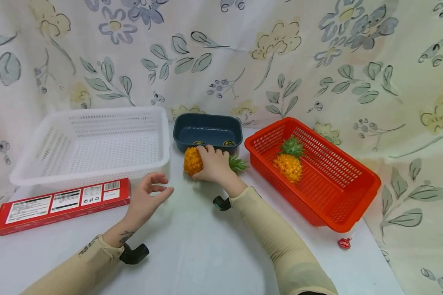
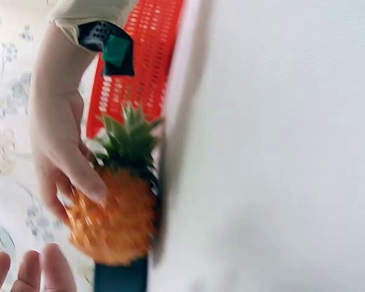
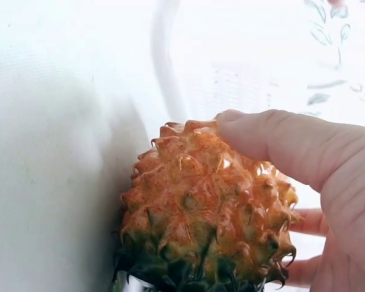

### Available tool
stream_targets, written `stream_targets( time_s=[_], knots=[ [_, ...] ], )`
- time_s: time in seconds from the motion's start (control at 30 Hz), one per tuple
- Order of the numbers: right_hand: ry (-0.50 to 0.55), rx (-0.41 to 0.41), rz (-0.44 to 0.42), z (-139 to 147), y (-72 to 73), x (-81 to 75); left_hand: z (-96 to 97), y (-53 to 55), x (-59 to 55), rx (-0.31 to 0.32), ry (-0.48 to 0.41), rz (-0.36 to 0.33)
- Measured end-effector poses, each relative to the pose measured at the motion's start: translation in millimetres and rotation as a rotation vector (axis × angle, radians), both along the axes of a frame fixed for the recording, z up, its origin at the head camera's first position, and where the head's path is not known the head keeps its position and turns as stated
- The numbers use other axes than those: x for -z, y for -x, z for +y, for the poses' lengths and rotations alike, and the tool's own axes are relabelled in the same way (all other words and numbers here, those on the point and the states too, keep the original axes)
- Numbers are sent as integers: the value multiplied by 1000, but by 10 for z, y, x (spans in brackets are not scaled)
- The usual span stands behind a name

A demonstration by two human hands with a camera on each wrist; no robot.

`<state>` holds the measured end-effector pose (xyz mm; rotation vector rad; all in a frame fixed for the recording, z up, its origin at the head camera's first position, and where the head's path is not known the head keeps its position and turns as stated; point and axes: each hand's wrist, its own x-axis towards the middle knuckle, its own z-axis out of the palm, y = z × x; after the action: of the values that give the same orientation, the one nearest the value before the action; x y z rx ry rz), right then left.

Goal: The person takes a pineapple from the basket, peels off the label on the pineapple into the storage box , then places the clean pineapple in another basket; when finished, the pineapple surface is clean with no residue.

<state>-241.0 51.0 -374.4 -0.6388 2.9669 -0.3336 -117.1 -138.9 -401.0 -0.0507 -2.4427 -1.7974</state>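
Observation:
An orange toy-like pineapple (image 1: 193, 161) with a green leafy crown lies on its side on the table, its crown pointing right. My right hand (image 1: 215, 167) grips it from above, the thumb on the near side and the fingers over the far side. In the right wrist view the thumb presses on the spiky pineapple (image 3: 207, 201). Left of the pineapple, my left hand (image 1: 147, 200) hovers with loosely bent fingers and holds nothing. Its fingertips (image 2: 55, 271) show at the lower corner of the left wrist view, apart from the pineapple (image 2: 112, 219).
Behind the pineapple stands a dark blue bin (image 1: 206, 121). A red basket (image 1: 336, 172) on the right holds another pineapple (image 1: 288, 166). At left are a white basket (image 1: 33, 174) and a long red box (image 1: 64, 205). A small red object (image 1: 344, 243) lies at right.

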Motion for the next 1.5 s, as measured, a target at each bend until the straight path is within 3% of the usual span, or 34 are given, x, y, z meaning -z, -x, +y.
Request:
stream_targets(
  time_s=[0.17, 0.33, 0.57, 0.7, 0.93, 1.27, 1.5],
  knots=[
    [-6, 16, 8, -4, 5, 12, -264, -138, 54, -176, -126, 41],
    [-6, 28, 6, -10, 7, 13, -509, -186, 32, -341, -222, -22],
    [4, 38, 4, -44, 9, 10, -719, -139, -43, -380, -383, -158],
    [2, 42, 9, -66, 15, 7, -791, -97, -79, -417, -412, -174],
    [-5, 44, 2, -149, 28, 0, -876, -13, -72, -542, -528, -184],
    [-105, 20, 54, -243, 34, 45, -907, 28, -57, -619, -519, -214],
    [-142, -21, 90, -253, -37, 16, -886, 43, -53, -644, -517, -212]
  ],
)
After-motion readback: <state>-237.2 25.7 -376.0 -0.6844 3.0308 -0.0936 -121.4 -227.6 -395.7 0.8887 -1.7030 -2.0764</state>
